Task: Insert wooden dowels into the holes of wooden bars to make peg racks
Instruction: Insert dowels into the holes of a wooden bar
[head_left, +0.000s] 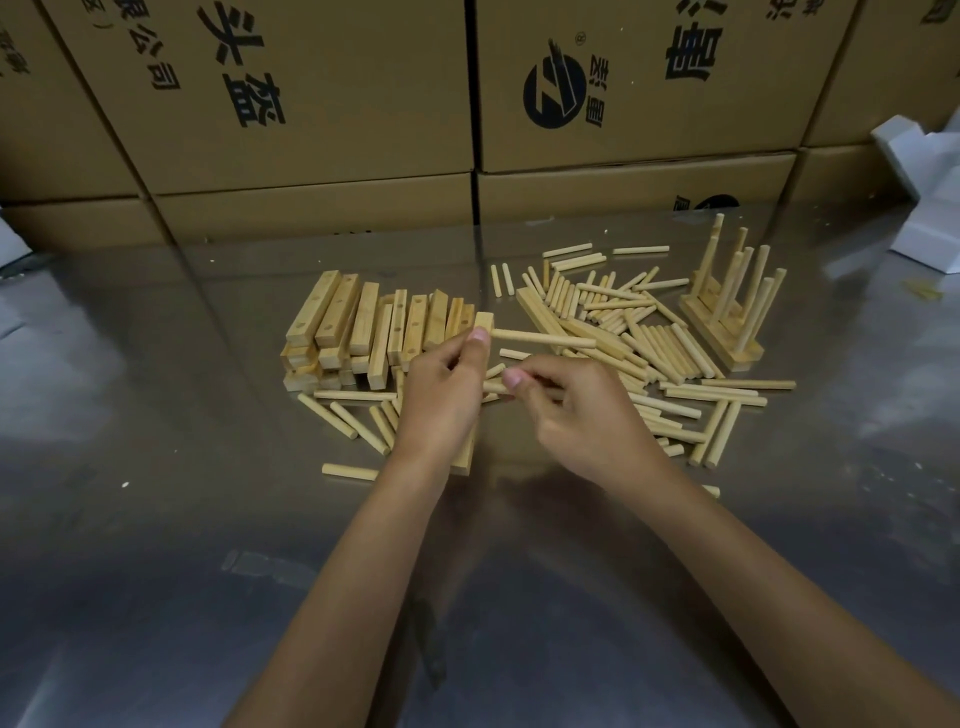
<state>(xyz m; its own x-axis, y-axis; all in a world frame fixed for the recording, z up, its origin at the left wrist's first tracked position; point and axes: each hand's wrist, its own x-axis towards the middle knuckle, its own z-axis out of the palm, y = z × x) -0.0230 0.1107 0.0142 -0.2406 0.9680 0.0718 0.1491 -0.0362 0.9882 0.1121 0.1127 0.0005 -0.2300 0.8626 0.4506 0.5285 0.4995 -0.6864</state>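
My left hand (441, 395) grips a wooden bar (483, 321) held on end above the steel table, its lower end near the tabletop. One dowel (545, 339) sticks out of the bar's top hole, pointing right. Just to the right and lower, my right hand (582, 415) pinches a second dowel (494, 386) with its tip against the bar's side, below the first. A stack of drilled bars (353, 325) lies behind my left hand. Loose dowels (639, 332) are scattered behind and around my right hand.
Finished peg racks (727, 306) with upright dowels stand at the right of the pile. Stacked cardboard boxes (332, 104) wall off the back of the shiny steel table (208, 519). White folded packaging (930, 208) lies at the far right.
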